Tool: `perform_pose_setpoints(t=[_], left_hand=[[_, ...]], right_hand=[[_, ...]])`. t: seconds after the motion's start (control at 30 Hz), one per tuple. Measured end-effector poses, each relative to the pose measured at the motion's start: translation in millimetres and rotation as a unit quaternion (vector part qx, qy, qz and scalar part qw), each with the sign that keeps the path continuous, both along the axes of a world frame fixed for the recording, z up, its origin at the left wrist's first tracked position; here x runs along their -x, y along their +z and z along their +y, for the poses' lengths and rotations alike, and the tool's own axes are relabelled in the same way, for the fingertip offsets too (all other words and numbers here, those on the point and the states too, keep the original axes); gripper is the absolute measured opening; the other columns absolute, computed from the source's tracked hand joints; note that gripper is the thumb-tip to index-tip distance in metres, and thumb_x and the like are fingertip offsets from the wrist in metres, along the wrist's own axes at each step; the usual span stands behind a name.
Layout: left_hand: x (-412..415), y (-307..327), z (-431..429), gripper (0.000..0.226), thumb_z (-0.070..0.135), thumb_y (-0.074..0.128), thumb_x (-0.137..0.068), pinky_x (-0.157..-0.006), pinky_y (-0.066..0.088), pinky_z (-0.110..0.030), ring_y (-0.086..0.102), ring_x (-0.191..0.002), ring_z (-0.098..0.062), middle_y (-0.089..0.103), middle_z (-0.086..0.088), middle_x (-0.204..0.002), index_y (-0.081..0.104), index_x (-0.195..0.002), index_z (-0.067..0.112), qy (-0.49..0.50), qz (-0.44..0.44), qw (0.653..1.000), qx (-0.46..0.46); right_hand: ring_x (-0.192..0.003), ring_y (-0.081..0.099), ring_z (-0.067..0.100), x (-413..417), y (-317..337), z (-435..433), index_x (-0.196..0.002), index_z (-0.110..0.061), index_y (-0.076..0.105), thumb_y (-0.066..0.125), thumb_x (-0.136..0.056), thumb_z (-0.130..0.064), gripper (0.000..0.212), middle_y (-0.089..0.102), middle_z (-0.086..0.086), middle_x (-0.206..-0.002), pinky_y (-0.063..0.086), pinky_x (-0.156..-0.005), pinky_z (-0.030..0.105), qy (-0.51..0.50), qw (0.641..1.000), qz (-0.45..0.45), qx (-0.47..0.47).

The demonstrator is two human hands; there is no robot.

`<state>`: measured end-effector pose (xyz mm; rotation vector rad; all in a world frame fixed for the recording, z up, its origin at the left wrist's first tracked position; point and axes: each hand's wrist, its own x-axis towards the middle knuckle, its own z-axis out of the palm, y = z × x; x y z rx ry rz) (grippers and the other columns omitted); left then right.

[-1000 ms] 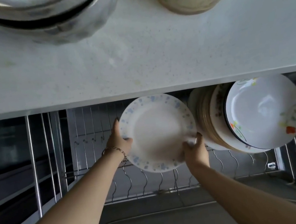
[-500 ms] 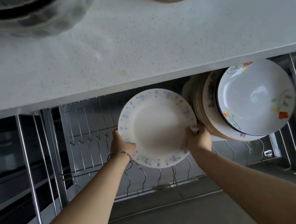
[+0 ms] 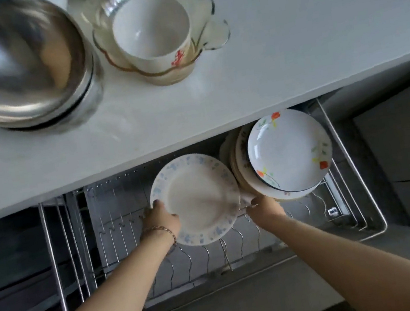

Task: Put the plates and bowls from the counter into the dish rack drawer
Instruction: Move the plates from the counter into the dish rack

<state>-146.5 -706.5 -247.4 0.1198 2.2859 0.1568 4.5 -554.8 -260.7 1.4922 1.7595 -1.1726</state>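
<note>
Plate [image 3: 199,198]: round, shallow, glossy white ceramic. The wide flat rim is printed with small pale-blue flowers and the centre well is plain. It stands on edge, face toward the camera, in the dish rack drawer [image 3: 347,168]. It sits over the wire prongs mid-rack, just left of the upright stack of plates [image 3: 288,150]. Contact with the stack cannot be confirmed.

Left hand [image 3: 161,219]: grips the plate's left rim, thumb on the front face, fingers curled behind the edge. A thin chain bracelet [image 3: 160,230] circles the wrist.

Right hand [image 3: 264,206]: fingers closed on the plate's lower right rim. Blur hides their exact layout.

The front plate of the stack is a deep white dish with orange flowers and green leaves on its rim. The drawer is polished metal wire with curved prongs and a rounded outer frame, open beneath the counter [image 3: 287,36].

On the smooth white counter, nested stainless-steel bowls [image 3: 12,64] stand at far left. Right of them, a white cup-shaped bowl [image 3: 150,27] with a red mark sits inside a scalloped clear glass bowl [image 3: 215,34].
</note>
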Motion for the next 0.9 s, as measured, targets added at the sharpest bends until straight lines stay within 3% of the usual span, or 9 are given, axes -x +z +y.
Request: perform_pose_setpoints(t=[0.07, 0.17, 0.3, 0.43, 0.57, 0.73, 0.9], left_hand=[[-17.8, 31.4, 24.8, 0.032, 0.012, 0.046, -0.089, -0.095, 0.046, -0.032, 0.055, -0.115, -0.029, 0.057, -0.012, -0.126, 0.053, -0.120, 0.009, -0.054, -0.022, 0.997, -0.048], [-55.6, 75.1, 69.8, 0.025, 0.016, 0.045, -0.088, -0.084, 0.048, -0.027, 0.061, -0.100, -0.022, 0.065, -0.004, -0.115, 0.060, -0.108, 0.018, -0.101, -0.060, 0.988, -0.097], [-109.7, 121.2, 149.1, 0.023, 0.018, 0.044, -0.088, -0.068, 0.044, -0.020, 0.061, -0.090, -0.021, 0.065, -0.004, -0.101, 0.060, -0.105, 0.019, -0.151, -0.087, 0.976, -0.132], [-158.1, 164.0, 242.8, 0.025, 0.014, 0.043, -0.087, -0.091, 0.047, -0.030, 0.059, -0.101, -0.025, 0.062, -0.009, -0.109, 0.059, -0.105, 0.021, -0.195, -0.072, 0.967, -0.145], [-207.4, 201.4, 341.7, 0.027, 0.014, 0.044, -0.086, -0.081, 0.044, -0.023, 0.060, -0.103, -0.022, 0.062, -0.004, -0.114, 0.062, -0.106, 0.018, -0.194, -0.008, 0.964, -0.180], [-250.2, 249.0, 443.0, 0.026, 0.009, 0.043, -0.087, -0.093, 0.051, -0.037, 0.063, -0.105, -0.029, 0.067, -0.013, -0.113, 0.061, -0.106, 0.009, -0.145, 0.010, 0.962, -0.231], [-258.8, 284.3, 504.4, 0.030, 0.012, 0.041, -0.089, -0.093, 0.050, -0.034, 0.063, -0.106, -0.030, 0.066, -0.016, -0.113, 0.060, -0.110, 0.002, -0.140, 0.043, 0.961, -0.234]], right_hand=[[-0.084, 0.060, 0.025, -18.7, 27.6, 16.6, -0.118, 0.002, 0.058, 0.050, -0.087, -0.014, 0.036, 0.065, 0.017, -0.109, 0.049, -0.074, 0.029, 0.050, 0.998, -0.006, 0.029], [-0.065, 0.054, 0.015, -50.0, 68.8, 50.6, -0.116, 0.001, 0.061, 0.051, -0.086, -0.017, 0.036, 0.064, 0.009, -0.088, 0.044, -0.056, 0.021, 0.082, 0.995, -0.003, 0.057], [-0.102, 0.063, 0.021, -94.7, 124.9, 116.6, -0.121, -0.011, 0.059, 0.051, -0.088, -0.023, 0.036, 0.065, 0.009, -0.118, 0.049, -0.089, 0.029, 0.110, 0.993, 0.030, 0.013], [-0.112, 0.059, 0.019, -146.2, 173.4, 201.6, -0.119, -0.015, 0.061, 0.051, -0.087, -0.022, 0.034, 0.065, 0.004, -0.121, 0.045, -0.091, 0.024, 0.159, 0.983, 0.066, -0.069], [-0.116, 0.057, 0.018, -200.6, 216.4, 302.0, -0.120, -0.017, 0.061, 0.050, -0.088, -0.023, 0.034, 0.063, 0.002, -0.124, 0.043, -0.096, 0.024, 0.187, 0.970, 0.100, -0.121], [-0.118, 0.054, 0.019, -247.5, 274.4, 406.5, -0.122, -0.017, 0.059, 0.048, -0.090, -0.022, 0.033, 0.060, 0.001, -0.127, 0.042, -0.097, 0.027, 0.207, 0.958, 0.108, -0.167], [-0.116, 0.055, 0.023, -254.8, 314.4, 479.1, -0.118, -0.012, 0.060, 0.045, -0.091, -0.018, 0.032, 0.060, 0.006, -0.126, 0.042, -0.095, 0.026, 0.223, 0.946, 0.109, -0.208]])
